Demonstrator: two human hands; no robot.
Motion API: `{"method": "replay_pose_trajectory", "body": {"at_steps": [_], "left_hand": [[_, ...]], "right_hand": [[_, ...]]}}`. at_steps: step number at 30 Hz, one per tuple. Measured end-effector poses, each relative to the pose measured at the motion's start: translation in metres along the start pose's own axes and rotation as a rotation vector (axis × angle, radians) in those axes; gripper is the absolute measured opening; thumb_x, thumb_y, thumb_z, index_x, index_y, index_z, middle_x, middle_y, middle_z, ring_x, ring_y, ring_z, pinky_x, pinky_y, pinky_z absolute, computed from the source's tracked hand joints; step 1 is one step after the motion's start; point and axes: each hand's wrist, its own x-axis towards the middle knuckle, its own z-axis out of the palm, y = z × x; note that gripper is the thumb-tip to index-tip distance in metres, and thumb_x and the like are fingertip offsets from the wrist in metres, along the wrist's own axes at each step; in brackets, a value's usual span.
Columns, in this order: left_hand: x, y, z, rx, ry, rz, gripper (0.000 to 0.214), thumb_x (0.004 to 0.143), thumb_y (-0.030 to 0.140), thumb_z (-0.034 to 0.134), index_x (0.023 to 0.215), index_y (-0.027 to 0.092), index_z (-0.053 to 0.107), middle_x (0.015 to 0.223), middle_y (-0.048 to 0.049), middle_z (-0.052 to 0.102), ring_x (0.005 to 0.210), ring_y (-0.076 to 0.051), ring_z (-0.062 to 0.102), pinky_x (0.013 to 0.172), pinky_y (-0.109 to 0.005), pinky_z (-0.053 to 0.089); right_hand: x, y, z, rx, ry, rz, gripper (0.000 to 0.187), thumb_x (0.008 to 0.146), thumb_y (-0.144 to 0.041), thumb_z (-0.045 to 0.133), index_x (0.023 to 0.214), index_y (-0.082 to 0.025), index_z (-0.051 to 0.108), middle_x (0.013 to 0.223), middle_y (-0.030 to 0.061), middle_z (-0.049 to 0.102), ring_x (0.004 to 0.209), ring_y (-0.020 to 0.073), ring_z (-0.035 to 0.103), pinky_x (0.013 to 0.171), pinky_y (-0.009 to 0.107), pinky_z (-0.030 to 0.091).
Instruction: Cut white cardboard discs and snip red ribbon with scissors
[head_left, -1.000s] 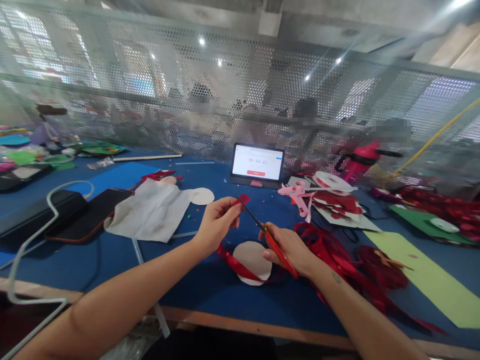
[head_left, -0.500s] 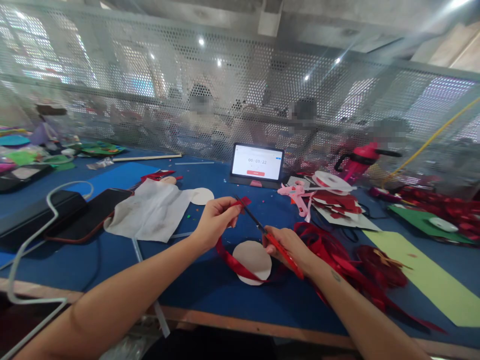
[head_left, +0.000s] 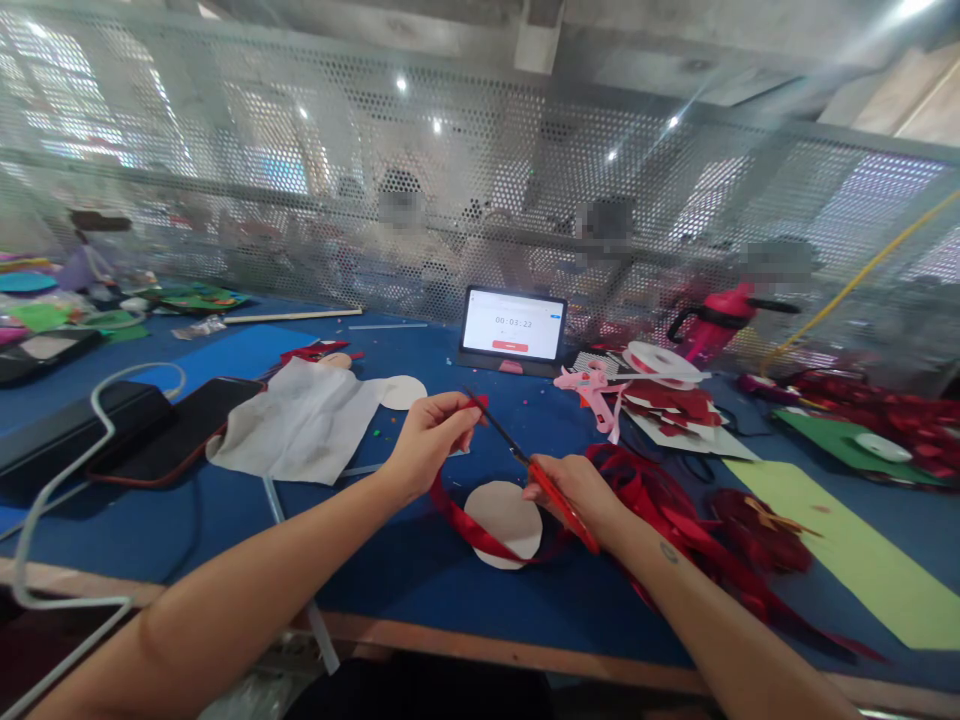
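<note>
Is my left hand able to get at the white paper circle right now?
Probably yes, but not freely: the white paper circle lies open below the left hand, yet that hand is pinching the red ribbon, which crosses the circle's near edge; the right hand holds scissors beside it.

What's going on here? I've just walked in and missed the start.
A person works at a blue table. The left hand pinches the end of a red ribbon, which trails down past a white paper circle lying on the table. The right hand holds red-handled scissors, their blades reaching up to the ribbon end at the left fingertips. A ribbon heap lies to the right.
</note>
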Motion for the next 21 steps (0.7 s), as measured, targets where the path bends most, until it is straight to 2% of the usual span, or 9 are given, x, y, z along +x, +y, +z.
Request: {"method": "replay_pose_trajectory", "body": {"at_steps": [3,5,9,11,13,16,21], "left_hand": [[-0.001,0.002,0.0,-0.028,-0.009,-0.012,0.018,0.073,0.029,0.06,0.063,0.015,0.059,0.044,0.0049,0.044,0.041,-0.004,0.036,0.04,-0.018,0.022],[-0.002,0.002,0.002,-0.026,-0.05,-0.041,0.018,0.074,0.03,0.058,0.066,0.014,0.059,0.045,0.0044,0.045,0.041,-0.005,0.037,0.041,-0.018,0.022],[-0.007,-0.001,0.009,0.013,-0.238,-0.156,0.017,0.076,0.028,0.051,0.07,0.014,0.057,0.048,0.0027,0.051,0.038,-0.004,0.032,0.039,-0.018,0.019],[-0.009,-0.004,0.014,0.043,-0.303,-0.218,0.013,0.075,0.026,0.049,0.07,0.015,0.054,0.049,0.0027,0.051,0.037,-0.004,0.033,0.038,-0.018,0.019],[-0.012,-0.008,0.017,0.119,-0.358,-0.255,0.01,0.074,0.024,0.049,0.071,0.015,0.053,0.05,0.0028,0.051,0.037,-0.005,0.034,0.037,-0.018,0.02],[-0.015,-0.009,0.02,0.268,-0.425,-0.224,0.007,0.073,0.019,0.048,0.071,0.015,0.054,0.051,0.0024,0.053,0.038,-0.006,0.035,0.037,-0.018,0.023],[-0.015,-0.006,0.019,0.338,-0.477,-0.215,0.009,0.075,0.019,0.045,0.068,0.017,0.049,0.052,0.0033,0.051,0.041,-0.007,0.043,0.04,-0.018,0.032]], "right_hand": [[0.0,-0.003,-0.001,0.129,0.031,0.017,0.043,0.082,-0.059,0.039,0.066,-0.019,0.048,0.052,0.0028,0.056,0.046,0.0156,0.054,0.045,0.023,0.03],[-0.001,-0.006,-0.001,0.323,0.041,0.055,0.042,0.08,-0.059,0.041,0.066,-0.02,0.047,0.046,-0.0013,0.049,0.039,0.0124,0.048,0.041,0.022,0.03],[-0.002,-0.013,0.001,0.788,0.047,0.175,0.035,0.079,-0.053,0.049,0.078,-0.018,0.049,0.042,-0.0088,0.039,0.032,0.0068,0.037,0.041,0.021,0.036],[-0.002,-0.017,0.002,0.904,0.052,0.202,0.031,0.078,-0.048,0.052,0.081,-0.017,0.051,0.043,-0.0101,0.038,0.031,0.0048,0.033,0.041,0.02,0.037],[-0.002,-0.02,0.002,0.937,0.047,0.208,0.027,0.075,-0.044,0.056,0.078,-0.017,0.05,0.048,-0.0089,0.042,0.033,0.0038,0.034,0.038,0.019,0.035],[-0.001,-0.025,0.001,0.922,0.041,0.226,0.021,0.072,-0.036,0.058,0.071,-0.018,0.048,0.052,-0.0073,0.045,0.035,0.0039,0.037,0.036,0.018,0.033],[-0.002,-0.026,0.001,0.903,0.108,0.225,0.011,0.074,-0.028,0.05,0.071,-0.018,0.047,0.044,-0.0096,0.04,0.034,0.0048,0.036,0.044,0.021,0.041]]}}
